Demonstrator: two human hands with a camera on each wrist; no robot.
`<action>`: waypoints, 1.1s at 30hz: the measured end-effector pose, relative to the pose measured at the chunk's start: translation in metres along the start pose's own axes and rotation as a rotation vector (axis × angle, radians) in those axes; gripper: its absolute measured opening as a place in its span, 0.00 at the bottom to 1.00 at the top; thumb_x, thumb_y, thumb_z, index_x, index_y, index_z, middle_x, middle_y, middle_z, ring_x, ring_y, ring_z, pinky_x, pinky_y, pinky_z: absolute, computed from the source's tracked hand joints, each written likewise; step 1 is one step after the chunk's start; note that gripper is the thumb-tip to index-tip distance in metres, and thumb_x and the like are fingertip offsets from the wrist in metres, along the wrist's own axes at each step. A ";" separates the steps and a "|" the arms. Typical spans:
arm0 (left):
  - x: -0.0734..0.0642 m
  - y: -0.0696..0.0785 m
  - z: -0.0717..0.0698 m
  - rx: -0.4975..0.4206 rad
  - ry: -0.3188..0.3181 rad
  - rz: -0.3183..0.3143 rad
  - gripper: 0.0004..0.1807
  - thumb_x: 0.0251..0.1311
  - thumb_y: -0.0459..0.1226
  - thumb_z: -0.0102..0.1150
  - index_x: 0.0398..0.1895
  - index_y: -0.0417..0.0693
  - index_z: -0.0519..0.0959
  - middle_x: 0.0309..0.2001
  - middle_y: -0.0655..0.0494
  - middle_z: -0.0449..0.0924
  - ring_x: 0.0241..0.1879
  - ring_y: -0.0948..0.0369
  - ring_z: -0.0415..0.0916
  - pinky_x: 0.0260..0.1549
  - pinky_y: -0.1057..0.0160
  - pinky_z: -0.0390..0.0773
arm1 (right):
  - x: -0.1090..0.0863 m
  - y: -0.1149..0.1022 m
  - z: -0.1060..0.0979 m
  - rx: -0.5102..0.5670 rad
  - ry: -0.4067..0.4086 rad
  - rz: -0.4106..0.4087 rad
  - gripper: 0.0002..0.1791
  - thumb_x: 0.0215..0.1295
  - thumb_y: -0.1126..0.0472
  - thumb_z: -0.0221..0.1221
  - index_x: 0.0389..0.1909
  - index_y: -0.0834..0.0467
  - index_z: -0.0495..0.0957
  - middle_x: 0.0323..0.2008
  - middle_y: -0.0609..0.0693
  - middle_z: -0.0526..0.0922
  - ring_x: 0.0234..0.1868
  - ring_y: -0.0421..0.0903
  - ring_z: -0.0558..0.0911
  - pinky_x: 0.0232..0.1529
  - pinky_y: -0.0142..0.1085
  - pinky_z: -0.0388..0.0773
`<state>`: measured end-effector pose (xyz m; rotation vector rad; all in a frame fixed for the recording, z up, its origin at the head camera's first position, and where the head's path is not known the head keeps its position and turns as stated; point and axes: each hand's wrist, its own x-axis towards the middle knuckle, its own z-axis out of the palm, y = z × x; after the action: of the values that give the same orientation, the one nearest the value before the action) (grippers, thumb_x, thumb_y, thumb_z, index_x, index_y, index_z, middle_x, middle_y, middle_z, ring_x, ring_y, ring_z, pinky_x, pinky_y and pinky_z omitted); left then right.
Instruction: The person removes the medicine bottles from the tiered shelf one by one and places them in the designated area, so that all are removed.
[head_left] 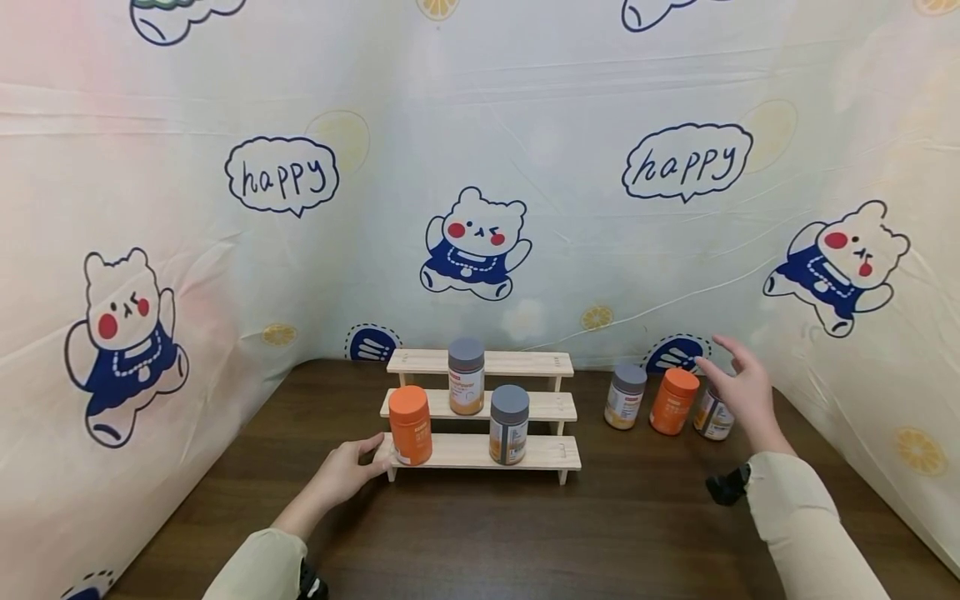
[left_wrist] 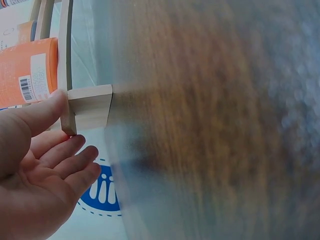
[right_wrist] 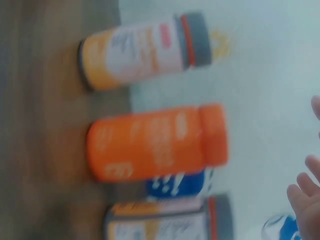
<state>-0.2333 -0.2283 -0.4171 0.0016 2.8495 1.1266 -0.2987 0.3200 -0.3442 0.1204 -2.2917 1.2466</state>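
Observation:
My left hand (head_left: pixel 345 475) pinches the left end of the bottom step of a three-step wooden display rack (head_left: pixel 461 452), thumb on top and fingers beneath. On that step stand an orange bottle (head_left: pixel 411 429) and, further right, a grey-capped bottle (head_left: pixel 509 429). Another grey-capped bottle (head_left: pixel 467 379) is upright on the middle step. Above the table's right side, my right hand (head_left: pixel 742 396) has its fingers spread and holds nothing. It partly covers a grey-capped bottle (head_left: pixel 711 417). To its left are a second orange bottle (right_wrist: pixel 155 142) and a further grey-capped bottle (right_wrist: pixel 145 52).
The brown wooden table (head_left: pixel 480 533) extends in front of the rack. A pale printed cloth (head_left: pixel 570 250) with cartoon bears hangs behind and along both sides. Dark wrist straps are on both sleeves.

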 end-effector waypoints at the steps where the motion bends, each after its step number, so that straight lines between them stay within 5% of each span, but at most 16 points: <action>1: 0.000 0.000 0.000 -0.004 0.001 0.001 0.34 0.59 0.44 0.58 0.65 0.36 0.62 0.61 0.34 0.62 0.60 0.39 0.59 0.52 0.39 0.62 | 0.001 -0.005 0.001 0.006 -0.009 -0.015 0.33 0.64 0.52 0.57 0.65 0.63 0.61 0.65 0.62 0.59 0.65 0.61 0.56 0.61 0.56 0.53; 14: -0.001 -0.001 -0.001 -0.003 0.005 0.007 0.34 0.59 0.44 0.58 0.65 0.36 0.62 0.61 0.33 0.63 0.60 0.39 0.59 0.52 0.39 0.62 | 0.003 -0.079 0.030 0.044 -0.107 -0.183 0.31 0.62 0.55 0.59 0.63 0.62 0.65 0.62 0.60 0.64 0.61 0.60 0.64 0.57 0.54 0.62; 23: 0.000 -0.001 -0.001 0.010 0.005 0.016 0.35 0.59 0.46 0.58 0.65 0.36 0.62 0.60 0.33 0.63 0.59 0.38 0.60 0.51 0.38 0.62 | 0.004 -0.130 0.052 0.109 -0.203 -0.382 0.29 0.57 0.67 0.62 0.61 0.64 0.67 0.60 0.60 0.67 0.60 0.56 0.65 0.56 0.51 0.65; 33: 0.001 -0.004 0.000 0.007 0.007 0.036 0.35 0.59 0.47 0.58 0.64 0.35 0.63 0.60 0.33 0.64 0.59 0.39 0.60 0.52 0.39 0.63 | 0.001 -0.169 0.091 0.102 -0.290 -0.496 0.28 0.57 0.64 0.64 0.59 0.64 0.70 0.58 0.56 0.70 0.58 0.52 0.68 0.56 0.44 0.67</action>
<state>-0.2344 -0.2311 -0.4196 0.0497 2.8711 1.1259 -0.2830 0.1502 -0.2560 0.8989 -2.2290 1.1315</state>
